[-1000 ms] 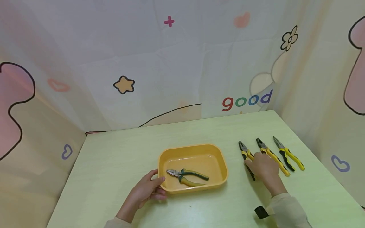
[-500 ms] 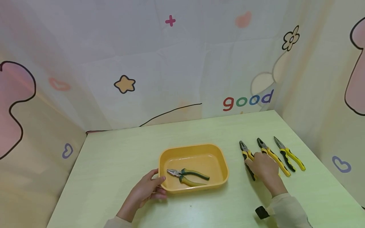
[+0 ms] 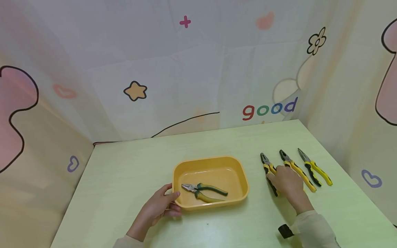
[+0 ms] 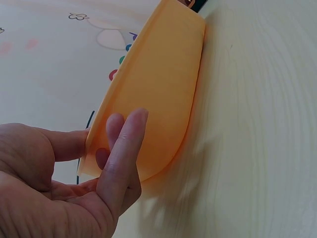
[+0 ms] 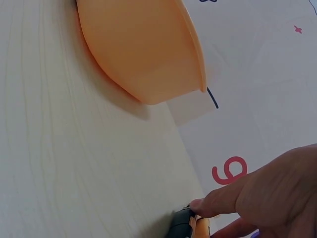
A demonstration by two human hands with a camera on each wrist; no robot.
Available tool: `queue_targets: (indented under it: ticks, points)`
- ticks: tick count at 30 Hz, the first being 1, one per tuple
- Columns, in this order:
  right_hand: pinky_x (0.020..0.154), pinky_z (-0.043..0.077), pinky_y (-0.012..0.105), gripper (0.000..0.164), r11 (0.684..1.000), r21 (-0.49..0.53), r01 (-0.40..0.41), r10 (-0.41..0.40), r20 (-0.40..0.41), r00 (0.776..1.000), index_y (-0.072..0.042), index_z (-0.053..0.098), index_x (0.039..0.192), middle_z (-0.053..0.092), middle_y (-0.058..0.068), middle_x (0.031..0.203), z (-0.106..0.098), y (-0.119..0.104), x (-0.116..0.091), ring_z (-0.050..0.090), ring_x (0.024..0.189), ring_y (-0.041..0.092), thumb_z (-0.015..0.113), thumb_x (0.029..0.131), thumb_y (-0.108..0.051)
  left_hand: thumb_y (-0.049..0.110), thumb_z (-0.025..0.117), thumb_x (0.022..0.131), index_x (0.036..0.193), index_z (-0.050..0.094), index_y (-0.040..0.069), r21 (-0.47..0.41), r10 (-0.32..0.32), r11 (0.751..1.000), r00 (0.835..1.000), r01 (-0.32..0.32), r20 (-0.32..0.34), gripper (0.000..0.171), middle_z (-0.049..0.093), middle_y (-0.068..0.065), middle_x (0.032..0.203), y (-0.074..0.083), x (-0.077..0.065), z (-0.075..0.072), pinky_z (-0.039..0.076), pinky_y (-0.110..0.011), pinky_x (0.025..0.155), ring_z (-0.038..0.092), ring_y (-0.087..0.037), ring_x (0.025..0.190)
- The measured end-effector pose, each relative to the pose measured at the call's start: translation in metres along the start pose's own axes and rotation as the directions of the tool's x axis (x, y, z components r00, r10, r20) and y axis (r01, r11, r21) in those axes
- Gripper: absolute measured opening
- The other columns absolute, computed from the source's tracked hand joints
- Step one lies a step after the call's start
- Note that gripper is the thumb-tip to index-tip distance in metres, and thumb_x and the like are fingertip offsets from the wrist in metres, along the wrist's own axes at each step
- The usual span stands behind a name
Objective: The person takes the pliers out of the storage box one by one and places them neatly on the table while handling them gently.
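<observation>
My left hand [image 3: 159,205] grips the left corner of a yellow plastic tray [image 3: 214,168], thumb over the rim; in the left wrist view its fingers [image 4: 126,144] lie along the outer wall. Inside the tray are combination pliers [image 3: 196,189] with green and yellow handles, their nose toward my left hand. My right hand [image 3: 286,181] pinches the yellow-and-black handles of another pair of combination pliers [image 3: 266,168], right of the tray. Those pliers point away from me, and the hand hides part of their handles. In the right wrist view the thumb [image 5: 210,203] presses on a dark handle [image 5: 182,223].
To the right of the held pliers lie yellow-handled pliers [image 3: 299,171] with a dark head, then long-nose pliers [image 3: 307,163] near the table's right edge. A patterned cloth [image 3: 198,75] hangs behind and beside the pale green table [image 3: 133,172].
</observation>
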State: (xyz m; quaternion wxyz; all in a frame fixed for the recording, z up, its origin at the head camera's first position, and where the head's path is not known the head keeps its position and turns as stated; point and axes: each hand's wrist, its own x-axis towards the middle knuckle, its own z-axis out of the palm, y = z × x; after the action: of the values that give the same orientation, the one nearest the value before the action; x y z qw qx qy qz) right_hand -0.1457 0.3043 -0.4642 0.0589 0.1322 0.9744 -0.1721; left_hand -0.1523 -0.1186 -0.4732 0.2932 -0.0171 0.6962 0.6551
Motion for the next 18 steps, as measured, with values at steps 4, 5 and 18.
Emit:
queue_targets:
  ticks: [4, 5, 18]
  points:
    - [0.048, 0.039, 0.031, 0.036, 1.000, -0.001, 0.007, -0.007, 0.008, 1.000, -0.003, 0.057, 0.079, 0.051, 0.008, 0.068, -0.0007, 0.0007, 0.0000, 0.051, 0.058, 0.023, 0.063, 0.101, -0.031, 0.016, 0.055, 0.108, 0.159, 0.022, -0.003, 0.005, -0.001, 1.000, 1.000, 0.001, -0.003, 0.064, 0.063, -0.021, 0.100, 0.0005, -0.0009, 0.0004, 0.067, -0.039, 0.070, 0.068, -0.020, 0.072]
    - [0.048, 0.039, 0.031, 0.036, 1.000, -0.001, 0.009, -0.009, 0.011, 1.000, -0.002, 0.058, 0.081, 0.051, 0.008, 0.068, -0.0009, 0.0009, 0.0001, 0.051, 0.059, 0.023, 0.063, 0.101, -0.031, 0.016, 0.055, 0.108, 0.159, 0.021, -0.003, 0.004, -0.002, 1.000, 1.000, 0.002, -0.003, 0.064, 0.063, -0.021, 0.099, 0.0006, -0.0010, 0.0004, 0.067, -0.039, 0.070, 0.068, -0.020, 0.072]
    - [0.054, 0.042, 0.034, 0.034, 1.000, 0.014, 0.028, -0.028, 0.037, 0.999, 0.007, 0.062, 0.100, 0.054, 0.010, 0.076, -0.0028, 0.0046, 0.0009, 0.052, 0.066, 0.025, 0.061, 0.100, -0.027, 0.016, 0.054, 0.108, 0.159, 0.021, -0.003, 0.005, -0.003, 1.000, 1.000, 0.003, -0.004, 0.064, 0.061, -0.021, 0.099, -0.0001, 0.0000, 0.0004, 0.067, -0.039, 0.071, 0.068, -0.021, 0.074]
